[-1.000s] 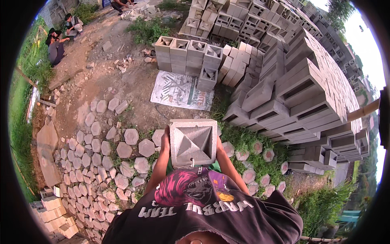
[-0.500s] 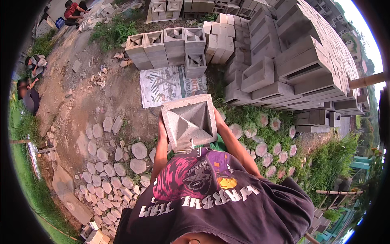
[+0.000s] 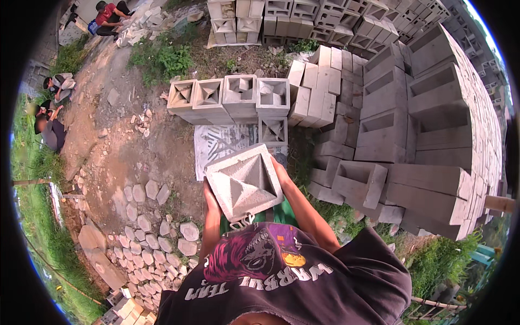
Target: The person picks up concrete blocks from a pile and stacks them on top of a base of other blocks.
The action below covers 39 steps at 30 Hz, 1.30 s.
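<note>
Carried: grey concrete vent block (image 3: 245, 181) at chest height | left hand (image 3: 210, 196), right hand (image 3: 280, 170) clasping its sides | row of four blocks (image 3: 230, 97) on printed sheet (image 3: 219, 143) ahead; not yet set down.

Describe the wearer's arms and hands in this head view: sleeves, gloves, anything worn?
Both forearms are bare below short dark charcoal sleeves. The left hand and right hand show no gloves; the fingers are mostly hidden, so rings cannot be judged. No watch or wristband shows. The T-shirt is dark charcoal with a magenta, purple and orange graphic and pale lettering.
</note>
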### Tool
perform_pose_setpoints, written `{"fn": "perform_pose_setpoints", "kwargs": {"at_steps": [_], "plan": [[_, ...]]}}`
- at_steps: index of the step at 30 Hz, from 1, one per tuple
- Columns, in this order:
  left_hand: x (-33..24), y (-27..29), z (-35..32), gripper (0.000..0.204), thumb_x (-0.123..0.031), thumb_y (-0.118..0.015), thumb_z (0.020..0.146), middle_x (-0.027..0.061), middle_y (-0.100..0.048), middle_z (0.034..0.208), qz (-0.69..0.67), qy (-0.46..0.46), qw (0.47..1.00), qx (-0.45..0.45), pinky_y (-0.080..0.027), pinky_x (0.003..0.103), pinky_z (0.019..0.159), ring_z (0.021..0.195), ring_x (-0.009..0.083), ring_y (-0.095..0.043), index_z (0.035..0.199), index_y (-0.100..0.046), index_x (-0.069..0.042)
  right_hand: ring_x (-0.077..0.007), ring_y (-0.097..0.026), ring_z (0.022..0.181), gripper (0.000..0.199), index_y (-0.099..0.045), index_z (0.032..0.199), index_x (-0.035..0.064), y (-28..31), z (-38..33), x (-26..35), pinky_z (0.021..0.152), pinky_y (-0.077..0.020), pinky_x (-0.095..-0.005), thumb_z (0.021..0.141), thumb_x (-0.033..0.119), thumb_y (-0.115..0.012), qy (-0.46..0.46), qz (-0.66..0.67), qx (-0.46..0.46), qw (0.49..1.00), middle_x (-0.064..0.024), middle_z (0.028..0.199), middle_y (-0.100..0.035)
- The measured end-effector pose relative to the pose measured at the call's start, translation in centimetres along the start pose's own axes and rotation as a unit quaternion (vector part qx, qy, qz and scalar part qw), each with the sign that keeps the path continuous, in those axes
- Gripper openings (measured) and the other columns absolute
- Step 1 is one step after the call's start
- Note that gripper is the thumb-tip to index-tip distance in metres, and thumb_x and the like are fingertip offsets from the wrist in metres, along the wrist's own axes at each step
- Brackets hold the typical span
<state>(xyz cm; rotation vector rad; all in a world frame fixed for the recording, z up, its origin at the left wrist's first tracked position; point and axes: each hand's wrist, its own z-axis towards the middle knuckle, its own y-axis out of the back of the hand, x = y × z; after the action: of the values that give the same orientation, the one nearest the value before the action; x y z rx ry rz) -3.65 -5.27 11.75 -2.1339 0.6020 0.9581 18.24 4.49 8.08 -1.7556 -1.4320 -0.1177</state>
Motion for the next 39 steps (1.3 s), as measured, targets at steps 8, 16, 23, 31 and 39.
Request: {"fn": "perform_pose_setpoints", "kwargs": {"at_steps": [8,16,23,31,39], "plan": [[10.9,-4.9,11.5,0.051,-0.048,-0.041,0.093,0.007,-0.061,0.102,0.049,0.297,0.953,0.012,-0.048,0.035,0.079,0.09,0.0209,-0.058,0.119,-0.054,-0.006,-0.0177,-0.053,0.108,0.055,-0.047,0.131,0.0049,10.3,3.9,1.8,0.096,-0.0392,-0.0296,0.095,0.046,-0.039,-0.019,0.102,-0.148,0.984,-0.0057,0.123,-0.055],[24.5,-4.9,25.1,0.037,-0.034,-0.037,0.097,0.0044,-0.057,0.104,0.075,0.35,0.934,0.005,-0.043,0.03,0.084,0.095,0.014,-0.054,0.117,-0.053,-0.006,-0.0204,-0.045,0.119,0.068,-0.04,0.137,0.0094,22.0,16.5,-3.5,0.102,-0.0334,-0.0328,0.091,0.059,-0.038,-0.105,0.089,-0.238,0.961,-0.0072,0.133,-0.047],[35.1,-2.1,39.4,0.058,-0.049,-0.044,0.091,0.0088,-0.047,0.124,0.123,0.358,0.925,0.041,-0.041,0.035,0.09,0.11,0.0186,-0.047,0.135,-0.035,-0.013,-0.0209,-0.046,0.117,0.074,-0.047,0.132,0.0064,29.0,31.9,-5.7,0.101,-0.034,-0.0328,0.087,0.064,-0.04,-0.092,0.073,-0.261,0.958,-0.0094,0.13,-0.05],[38.8,-2.6,45.7,0.065,-0.053,-0.043,0.091,0.0089,-0.044,0.128,0.131,0.398,0.907,0.023,-0.04,0.035,0.092,0.112,0.0214,-0.045,0.14,-0.029,-0.013,-0.0215,-0.047,0.117,0.077,-0.047,0.131,0.0033,32.5,39.5,-5.5,0.1,-0.0347,-0.0331,0.085,0.065,-0.042,-0.057,0.015,-0.261,0.963,-0.0108,0.13,-0.049],[39.3,-3.4,46.6,0.044,-0.047,-0.038,0.093,0.0039,-0.06,0.086,0.104,0.376,0.921,0.001,-0.048,0.032,0.063,0.076,0.0164,-0.057,0.1,-0.059,-0.01,-0.0226,-0.044,0.121,0.067,-0.04,0.136,0.0065,32.9,41.7,-4.1,0.103,-0.033,-0.0348,0.09,0.055,-0.038,-0.057,-0.013,-0.244,0.968,-0.01,0.134,-0.046]]}}
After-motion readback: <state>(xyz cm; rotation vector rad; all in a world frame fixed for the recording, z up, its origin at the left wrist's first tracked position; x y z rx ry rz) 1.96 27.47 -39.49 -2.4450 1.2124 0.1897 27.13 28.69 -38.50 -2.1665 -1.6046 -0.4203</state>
